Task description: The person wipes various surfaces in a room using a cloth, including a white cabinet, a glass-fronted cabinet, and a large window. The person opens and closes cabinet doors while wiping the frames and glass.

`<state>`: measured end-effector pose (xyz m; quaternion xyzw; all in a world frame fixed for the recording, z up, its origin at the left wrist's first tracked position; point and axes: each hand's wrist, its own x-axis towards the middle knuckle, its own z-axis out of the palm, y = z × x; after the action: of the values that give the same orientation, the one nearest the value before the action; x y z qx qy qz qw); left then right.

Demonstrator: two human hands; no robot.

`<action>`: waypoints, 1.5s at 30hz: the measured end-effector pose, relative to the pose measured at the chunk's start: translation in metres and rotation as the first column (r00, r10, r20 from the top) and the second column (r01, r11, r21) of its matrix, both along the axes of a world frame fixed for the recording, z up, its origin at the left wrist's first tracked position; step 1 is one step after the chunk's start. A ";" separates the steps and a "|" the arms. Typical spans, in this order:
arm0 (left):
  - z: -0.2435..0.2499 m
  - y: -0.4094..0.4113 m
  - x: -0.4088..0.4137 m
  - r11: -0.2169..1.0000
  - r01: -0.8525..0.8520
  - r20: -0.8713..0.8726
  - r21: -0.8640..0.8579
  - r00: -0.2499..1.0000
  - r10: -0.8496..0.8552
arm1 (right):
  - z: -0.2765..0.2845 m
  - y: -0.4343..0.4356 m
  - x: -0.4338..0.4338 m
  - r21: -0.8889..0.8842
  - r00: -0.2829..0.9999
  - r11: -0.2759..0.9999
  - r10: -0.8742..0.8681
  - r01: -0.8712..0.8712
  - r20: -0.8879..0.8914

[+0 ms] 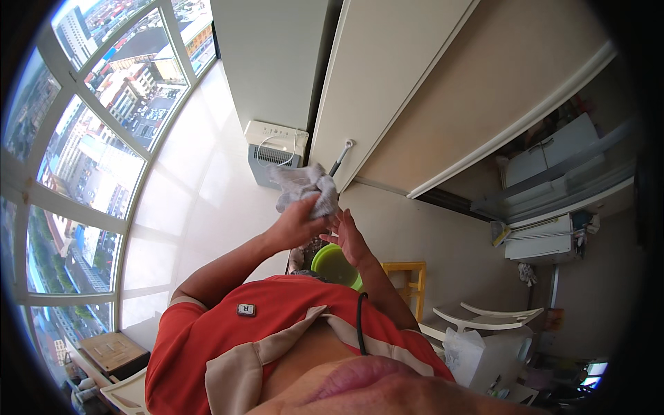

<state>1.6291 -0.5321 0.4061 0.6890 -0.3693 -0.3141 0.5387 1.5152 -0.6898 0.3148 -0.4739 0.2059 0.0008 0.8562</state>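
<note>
My left hand (300,222) grips a bunched, pale grey cloth (314,184), which hangs in loose folds beyond my fingers. Beside it, my right hand (350,236) has its fingers spread and holds nothing. Its fingertips come close to the cloth's lower edge and my left hand; I cannot tell whether they touch. Below my hands a lime-green basin (334,264) shows partly, cut off by my right forearm and my red shirt. Just past the cloth, a handle with a grey grip (341,157) stands out from a cream door panel (384,67).
A grey-and-white appliance (275,150) with a white cord stands beyond the cloth. Windows (83,155) line the left side. To the right are a yellow wooden stool (415,280), a white chair (493,316) and a plastic bag (461,347). A sliding door's track (456,202) crosses the floor.
</note>
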 end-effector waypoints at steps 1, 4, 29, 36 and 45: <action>0.016 -0.013 0.001 0.991 0.064 0.186 0.118 0.979 -0.085 | -0.001 -0.001 0.012 0.130 0.997 0.990 -0.062 0.054 0.052; 0.005 -0.042 0.007 0.968 0.213 0.275 0.132 0.931 -0.242 | -0.024 -0.022 0.035 0.379 0.866 0.918 -0.097 -0.112 0.491; 0.026 -0.103 0.144 0.998 0.015 0.185 -0.055 0.983 -0.004 | 0.010 -0.100 0.041 0.770 0.730 0.523 -0.675 0.365 0.113; 0.081 -0.162 0.221 0.917 0.031 0.740 -0.397 0.602 0.300 | 0.007 -0.110 0.057 0.709 0.616 0.633 -0.702 0.310 0.358; 0.130 -0.251 0.360 0.586 0.092 0.568 -0.805 0.401 0.719 | 0.096 -0.142 0.206 0.398 0.367 0.517 -0.842 0.758 0.395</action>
<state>1.9887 -0.7835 0.5365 0.5262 -0.5219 0.3803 0.5533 1.7207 -0.8322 0.4109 -0.2270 0.1568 -0.5344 0.7989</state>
